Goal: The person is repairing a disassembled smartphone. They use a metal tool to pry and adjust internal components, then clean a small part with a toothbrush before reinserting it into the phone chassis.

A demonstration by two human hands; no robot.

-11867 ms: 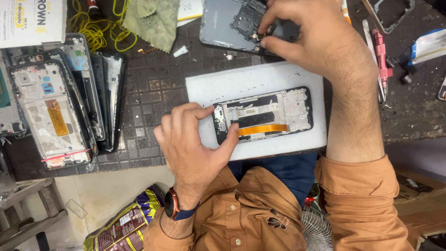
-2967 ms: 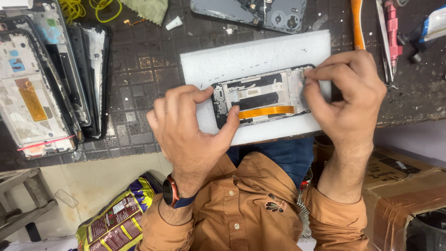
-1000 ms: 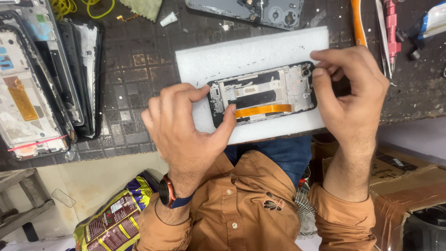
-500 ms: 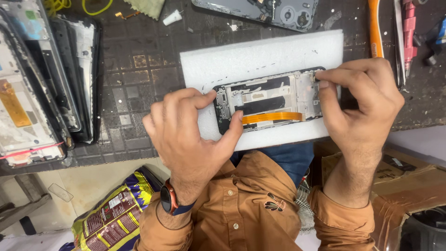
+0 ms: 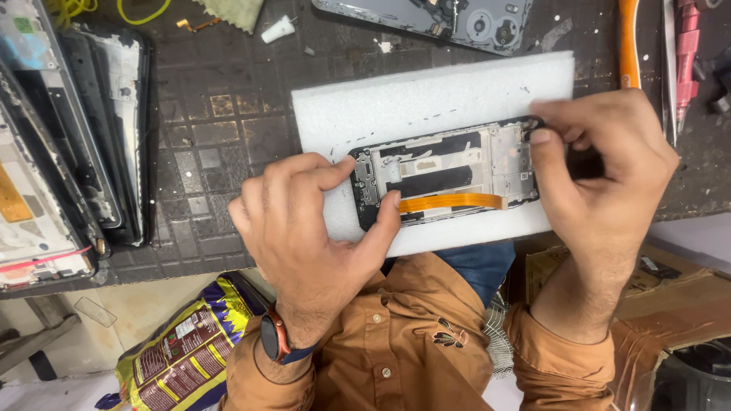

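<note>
Orange-ribboned phone frame (image 5: 445, 176) on foam pad (image 5: 426, 99), fingers (image 5: 384, 217) pinching both ends

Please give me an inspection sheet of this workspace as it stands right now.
Surface: dark gridded mat, worn, with a white foam pad on it.
Job's things: opened phone frame lying flat on the pad, an orange flex strip along its near edge.
Clutter: stacked phone frames at the left; grey back cover at the top; orange tool, pink tool, green cloth.
Hands: left hand pinches the frame's left end; right hand grips its right end.
Cables: yellow wire at the top left.
Surroundings: snack bag and cardboard box below the bench.
</note>
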